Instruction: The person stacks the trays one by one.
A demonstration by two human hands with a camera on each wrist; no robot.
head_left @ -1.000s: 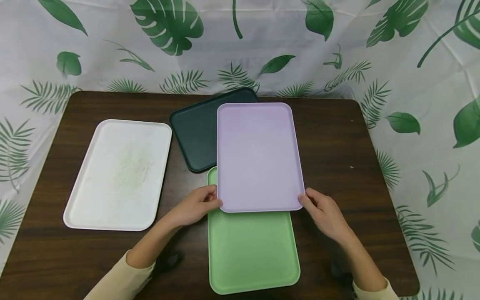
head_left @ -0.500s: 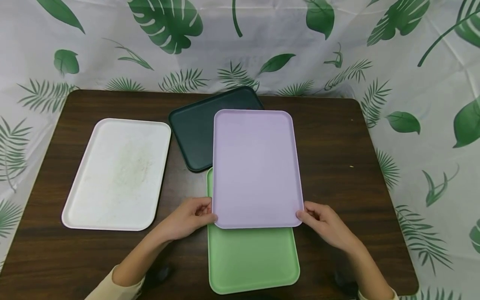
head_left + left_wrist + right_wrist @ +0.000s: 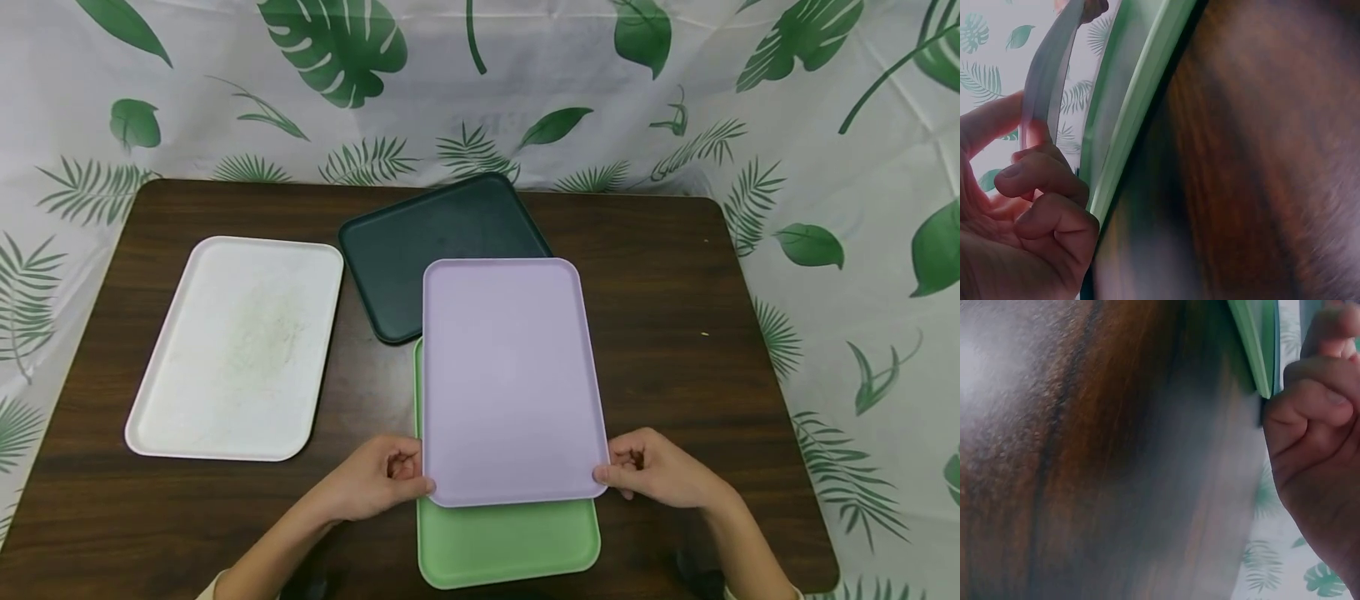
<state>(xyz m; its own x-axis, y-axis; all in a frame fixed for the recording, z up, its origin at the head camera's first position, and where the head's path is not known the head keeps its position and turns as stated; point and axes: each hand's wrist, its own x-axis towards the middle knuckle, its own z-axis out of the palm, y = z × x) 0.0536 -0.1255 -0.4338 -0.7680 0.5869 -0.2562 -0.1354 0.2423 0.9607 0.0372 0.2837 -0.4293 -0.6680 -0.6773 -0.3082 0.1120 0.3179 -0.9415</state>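
White, with a greenish-grey smudge across its middle, the white tray (image 3: 232,350) lies on the brown table (image 3: 660,333) at 9 o'clock from the lilac tray (image 3: 513,379). Next comes the left hand (image 3: 375,479), thumb on the lilac rim and the other fingers curled, pinching the corner between 7 and 8 o'clock. From the left wrist, something shows that the head view hides: the lilac tray appears edge-on, apart from the light green tray (image 3: 510,542), with leaf-patterned cloth (image 3: 1074,94) visible between them. At 11 o'clock lies the dark green tray (image 3: 442,225), turned askew, its near part covered in the head view. The lilac tray is held over the light green one, whose left rim and 6 o'clock end show past it; its long axis runs almost 12 to 6, the far end leaning slightly toward 11. Rightmost, the right hand (image 3: 663,471) pinches the corner between 4 and 5 o'clock, thumb on top; its wrist view gives the folded fingers and light green rim close up, but hardly any lilac can be made out.
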